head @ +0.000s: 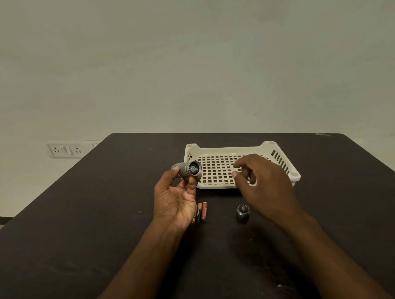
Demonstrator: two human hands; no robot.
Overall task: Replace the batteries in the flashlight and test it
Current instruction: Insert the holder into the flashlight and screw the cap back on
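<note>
While left hand (176, 196) grips flashlight (188, 169) | right hand (260, 180) loosely curled, empty

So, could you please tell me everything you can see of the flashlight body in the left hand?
The flashlight is a short grey cylinder that looks like metal, with fine ridges near its open end. It is held above the table, roughly level, the open end turned toward the camera and showing a dark inside with a small metal contact. The left hand holds it in a fingertip grip. Its cap stands apart on the table.
</note>
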